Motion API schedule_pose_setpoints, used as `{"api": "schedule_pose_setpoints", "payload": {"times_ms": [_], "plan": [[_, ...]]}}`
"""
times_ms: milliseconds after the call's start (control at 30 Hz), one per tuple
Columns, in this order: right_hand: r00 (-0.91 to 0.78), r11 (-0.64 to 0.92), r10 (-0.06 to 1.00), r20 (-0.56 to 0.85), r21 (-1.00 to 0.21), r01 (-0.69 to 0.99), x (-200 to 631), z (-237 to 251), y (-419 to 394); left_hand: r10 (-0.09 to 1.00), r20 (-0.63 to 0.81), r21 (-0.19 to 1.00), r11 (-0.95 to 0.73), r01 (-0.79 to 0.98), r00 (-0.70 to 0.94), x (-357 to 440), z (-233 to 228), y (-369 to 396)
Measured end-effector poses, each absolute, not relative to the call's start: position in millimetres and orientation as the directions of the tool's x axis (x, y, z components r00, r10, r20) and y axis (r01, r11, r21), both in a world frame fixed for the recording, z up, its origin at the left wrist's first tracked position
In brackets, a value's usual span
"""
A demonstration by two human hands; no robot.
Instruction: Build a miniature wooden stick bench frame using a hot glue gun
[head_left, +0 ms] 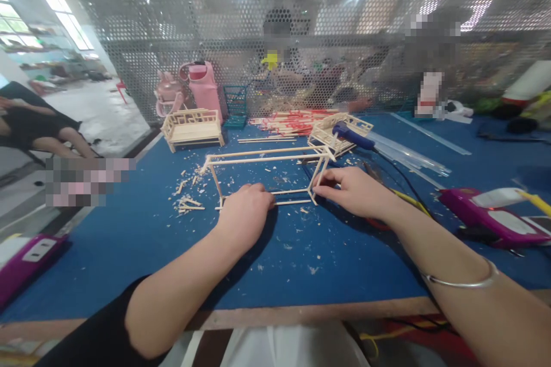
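Resting on the blue felt-like table cover [129, 241]: an open box frame [267, 175] of thin pale wooden sticks, lying near the middle of the table.

Containers: a small teal wire basket [235, 105] at the back by the mesh screen [172, 40], contents not discernible; a pink flask [204, 90] and a pink jug-shaped item [167, 96] beside it, both closed or too blurred to read.

Left hand [245, 209]: fingers curled together, pressing down on the frame's near-left lower corner; whether it pinches a stick is hidden under the knuckles.
Right hand [355, 189]: fingertips pinched on the frame's near-right upright stick; a thin metal bangle [462, 281] on the forearm.

Other pieces: a finished miniature stick bench [193, 127] at the rear left; a second latticed stick piece [338, 132] at the rear right with a blue glue gun [353, 135] lying on it; loose sticks, some red-tipped [293, 121]; clear rods [413, 155]; wood offcuts [187, 192] scattered left of the frame; purple flat cases [495, 221] at the right, and another cut off at the left edge.

Behind the perforated screen, other people appear only as blurred shapes.
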State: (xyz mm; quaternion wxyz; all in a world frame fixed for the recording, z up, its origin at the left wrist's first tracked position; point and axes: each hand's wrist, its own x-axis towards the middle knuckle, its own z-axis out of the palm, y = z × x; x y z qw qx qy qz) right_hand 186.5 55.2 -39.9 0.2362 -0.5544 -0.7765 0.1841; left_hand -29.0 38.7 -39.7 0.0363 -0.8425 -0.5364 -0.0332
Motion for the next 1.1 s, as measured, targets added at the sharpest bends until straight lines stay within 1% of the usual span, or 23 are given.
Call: {"api": "schedule_pose_setpoints", "payload": {"times_ms": [133, 333, 700, 867, 1000, 1100], "plan": [[-0.274, 0.303, 0.952, 0.138, -0.555, 0.775, 186, -39, 54, 0.905, 0.095, -0.042, -0.414, 0.909, 0.416, -25, -39, 38], [-0.279, 0.306, 0.951, 0.135, -0.543, 0.782, 186, -38, 53, 0.911, 0.129, -0.032, -0.391, 0.920, 0.392, -27, -41, 40], [-0.275, 0.303, 0.952, 0.132, -0.524, 0.796, 185, -36, 52, 0.894, 0.149, -0.022, -0.424, 0.905, 0.422, -26, -45, 43], [-0.291, 0.290, 0.952, 0.090, -0.566, 0.772, 188, -31, 50, 0.897, 0.158, -0.049, -0.410, 0.911, 0.412, -25, -42, 39], [-0.213, 0.223, 0.973, 0.084, -0.570, 0.791, 194, -32, 52, 0.863, 0.209, -0.067, -0.456, 0.887, 0.460, -23, -41, 28], [-0.102, 0.164, 0.985, 0.137, -0.587, 0.793, 197, -36, 56, 0.810, 0.254, -0.061, -0.533, 0.844, 0.529, -19, -45, 20]]}}
